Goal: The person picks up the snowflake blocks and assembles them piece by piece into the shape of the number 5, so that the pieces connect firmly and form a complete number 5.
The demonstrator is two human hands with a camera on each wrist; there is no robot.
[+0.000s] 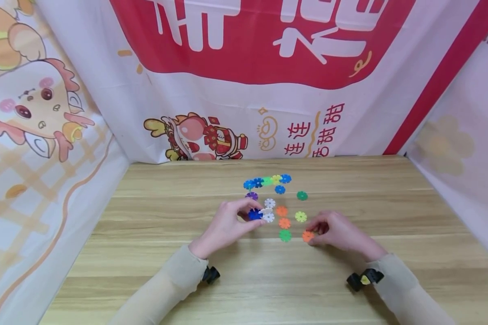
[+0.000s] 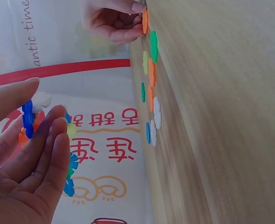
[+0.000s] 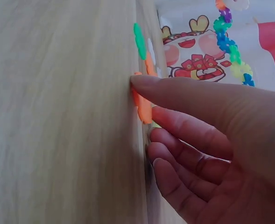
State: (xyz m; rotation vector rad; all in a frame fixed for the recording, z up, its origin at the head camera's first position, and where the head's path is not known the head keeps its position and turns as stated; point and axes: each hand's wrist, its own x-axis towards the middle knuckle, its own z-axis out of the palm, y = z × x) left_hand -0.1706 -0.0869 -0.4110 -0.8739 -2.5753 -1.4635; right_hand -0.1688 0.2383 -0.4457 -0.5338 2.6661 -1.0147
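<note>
The left hand [image 1: 229, 225] has its grip closed on a dark blue disc [image 1: 255, 214], pinched between thumb and fingers above the bench [image 1: 236, 289]. A white disc [image 2: 42, 100] is joined to it. Beyond the hand runs a chain [image 1: 267, 181] of joined discs: a purple disc [image 1: 251, 196] near the fingers, then a bend into a row of blue, darker blue, green, yellow and blue at the far end. In the right wrist view this chain hangs clear of the bench.

The right hand [image 1: 336, 231] grips an orange disc [image 1: 307, 236] between thumb and finger, low at the bench surface; whether the disc touches the wood I cannot tell.

Between the hands, loose discs lie flat: a green disc [image 1: 285, 235] nearest the person, two orange ones [image 1: 284, 223] in line behind it, and two white ones [image 1: 269, 203] to their left. A yellow-green disc [image 1: 301, 216] sits just beyond the right hand, with a dark green disc [image 1: 302, 195] farther back. A loose blue disc [image 1: 280, 189] lies near the chain's far end.
</note>
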